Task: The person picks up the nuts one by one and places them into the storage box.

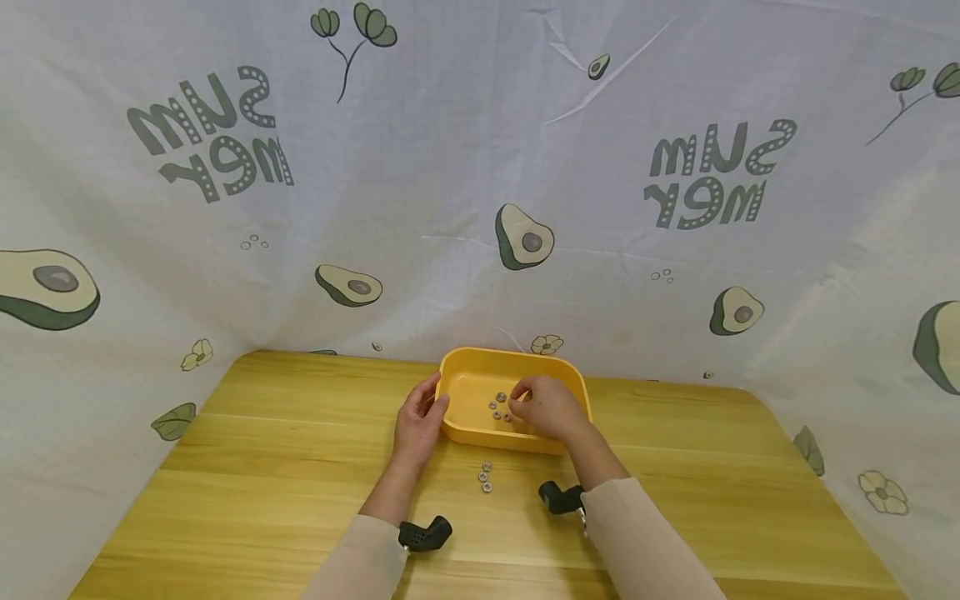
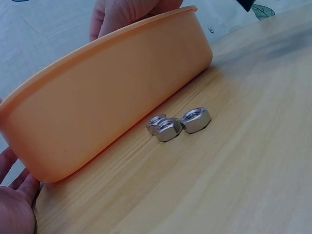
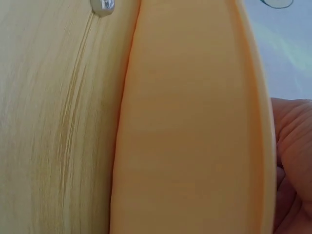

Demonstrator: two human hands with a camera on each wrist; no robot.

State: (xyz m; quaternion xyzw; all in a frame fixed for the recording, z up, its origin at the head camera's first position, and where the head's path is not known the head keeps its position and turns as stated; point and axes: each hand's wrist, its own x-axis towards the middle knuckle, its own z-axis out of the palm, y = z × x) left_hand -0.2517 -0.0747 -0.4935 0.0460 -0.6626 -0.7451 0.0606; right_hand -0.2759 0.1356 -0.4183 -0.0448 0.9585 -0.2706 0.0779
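Observation:
A yellow plastic bin (image 1: 480, 439) stands on the wooden table. My left hand (image 1: 420, 423) holds its left end, thumb by the rim and fingers along the outer wall. My right hand (image 1: 551, 406) reaches over the near rim into the bin, thumb and forefinger bent toward each other beside several small metal hex nuts (image 1: 497, 415) on the bin floor. Whether a nut is between those fingertips cannot be made out; the bin wall hides them in both wrist views. Three more hex nuts (image 2: 168, 129) lie close together on the table before the bin's near side.
The wooden table (image 1: 300, 467) extends to both sides of the bin. Behind it hangs a white cloth (image 1: 450, 167) printed with avocados and letters, close to the bin's far side. Black wrist cameras (image 1: 426, 534) sit on both wrists, over the table.

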